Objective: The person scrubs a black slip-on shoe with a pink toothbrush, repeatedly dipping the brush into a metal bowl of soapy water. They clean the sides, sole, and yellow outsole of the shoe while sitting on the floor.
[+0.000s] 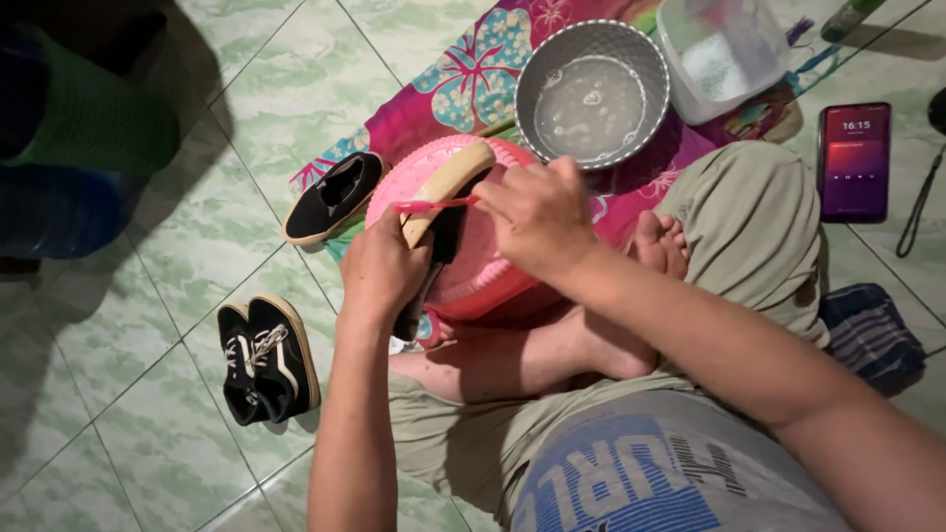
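Scrubbing is under way: our left hand clamps a black shoe with a tan sole over the pink basin, while our right hand pinches a red toothbrush against the sole. At twelve o'clock sits a grey bowl of soapy water; at eight o'clock two more shoes wait, seemingly untouched. We cannot see the bristles or the shoe's upper.

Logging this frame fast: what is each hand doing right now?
Left hand: closed around a black shoe with a tan sole, held over the pink basin.
Right hand: closed on a red toothbrush laid across the shoe.
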